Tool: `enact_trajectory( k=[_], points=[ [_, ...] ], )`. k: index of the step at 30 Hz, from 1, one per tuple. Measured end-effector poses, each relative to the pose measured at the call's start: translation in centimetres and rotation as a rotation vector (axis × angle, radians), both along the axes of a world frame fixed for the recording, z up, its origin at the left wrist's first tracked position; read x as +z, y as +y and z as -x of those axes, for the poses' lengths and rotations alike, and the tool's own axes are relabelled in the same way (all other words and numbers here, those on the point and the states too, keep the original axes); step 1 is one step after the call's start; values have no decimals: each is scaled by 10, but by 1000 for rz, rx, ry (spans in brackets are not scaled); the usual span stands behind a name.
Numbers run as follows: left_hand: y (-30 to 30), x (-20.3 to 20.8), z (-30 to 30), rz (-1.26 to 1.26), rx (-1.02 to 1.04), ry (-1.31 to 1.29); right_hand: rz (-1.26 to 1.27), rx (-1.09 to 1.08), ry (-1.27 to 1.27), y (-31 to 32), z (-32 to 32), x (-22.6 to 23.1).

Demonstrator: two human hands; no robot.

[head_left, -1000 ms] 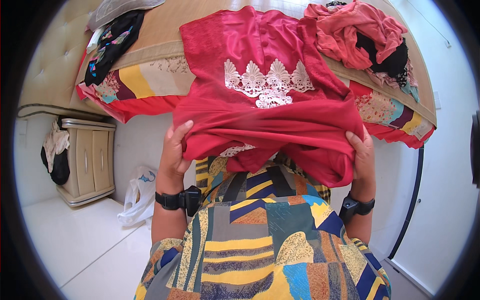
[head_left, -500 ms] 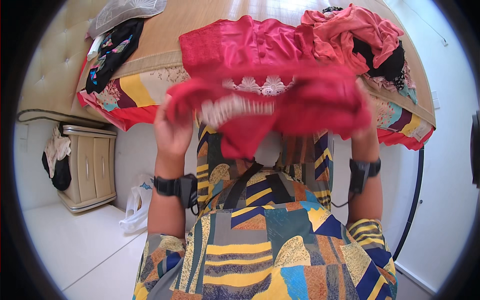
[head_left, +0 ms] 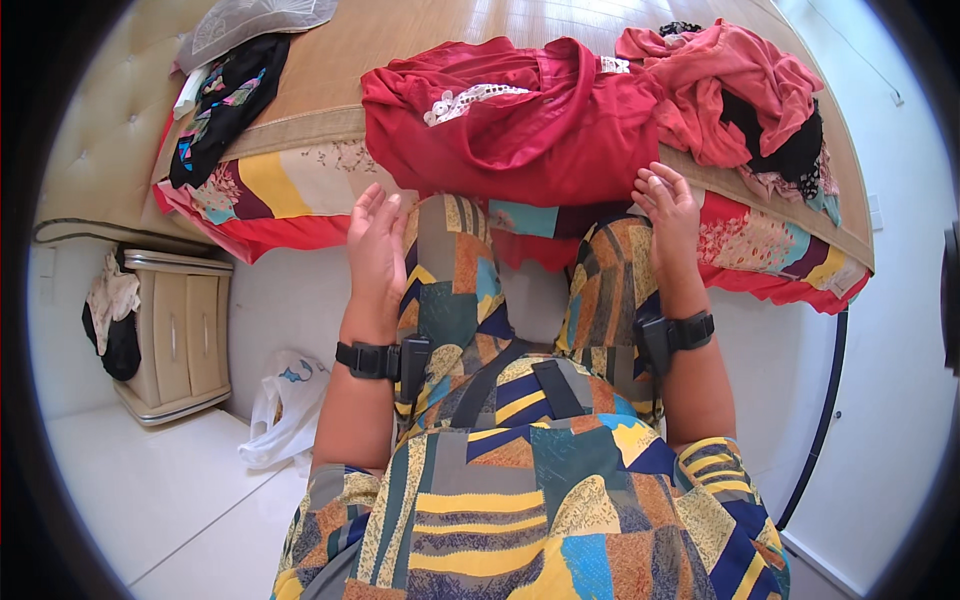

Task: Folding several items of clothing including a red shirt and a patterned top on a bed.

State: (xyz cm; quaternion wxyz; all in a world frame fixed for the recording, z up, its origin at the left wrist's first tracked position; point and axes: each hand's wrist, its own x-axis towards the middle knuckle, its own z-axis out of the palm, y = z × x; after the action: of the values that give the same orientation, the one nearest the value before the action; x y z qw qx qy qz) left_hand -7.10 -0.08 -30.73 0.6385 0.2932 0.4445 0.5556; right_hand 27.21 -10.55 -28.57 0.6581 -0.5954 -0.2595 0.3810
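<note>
A red garment (head_left: 580, 140) with white lace trim lies loosely heaped at the near edge of the bed, its lower part draping over the edge. A white label shows at its upper right. To the left of its near side, my left hand (head_left: 377, 245) is raised with the fingers apart and nothing in it. My right hand (head_left: 668, 205) is just below the garment's right corner, fingers spread and slightly curled, also holding nothing; whether its fingertips touch the cloth I cannot tell.
A heap of pink and dark clothes (head_left: 725, 95) sits right of the garment. On the left lie a black patterned cloth (head_left: 228, 100) and a grey cushion (head_left: 250, 25). A cream bedside cabinet (head_left: 180, 330) and a white plastic bag (head_left: 283, 410) stand on the floor.
Both hands have let go of the red cloth, which dropped onto the bed over the spread part. My hands have come apart from it, and the right one moved inward.
</note>
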Motion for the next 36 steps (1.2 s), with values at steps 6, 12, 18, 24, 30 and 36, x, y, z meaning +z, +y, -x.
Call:
enact_trajectory(
  k=[6, 12, 18, 24, 30, 36],
  points=[
    [25, -11, -12, 25, -118, 15, 82, -223, -598, 7, 3, -22],
    [51, -11, -24, 120, -131, 226, 157, -296, -637, 24, 9, -16],
    [57, -20, -34, -21, -257, 138, 118, -258, -653, 32, 10, -16],
    [47, -9, -31, 22, -200, 66, 179, 141, -296, 28, -6, -3],
    [17, 33, -10, 80, -310, -388, -150, 147, -24, -12, -48, -15],
    [-30, 100, 26, 131, -393, -459, -294, 99, 20, -80, -10, 77]
  ],
)
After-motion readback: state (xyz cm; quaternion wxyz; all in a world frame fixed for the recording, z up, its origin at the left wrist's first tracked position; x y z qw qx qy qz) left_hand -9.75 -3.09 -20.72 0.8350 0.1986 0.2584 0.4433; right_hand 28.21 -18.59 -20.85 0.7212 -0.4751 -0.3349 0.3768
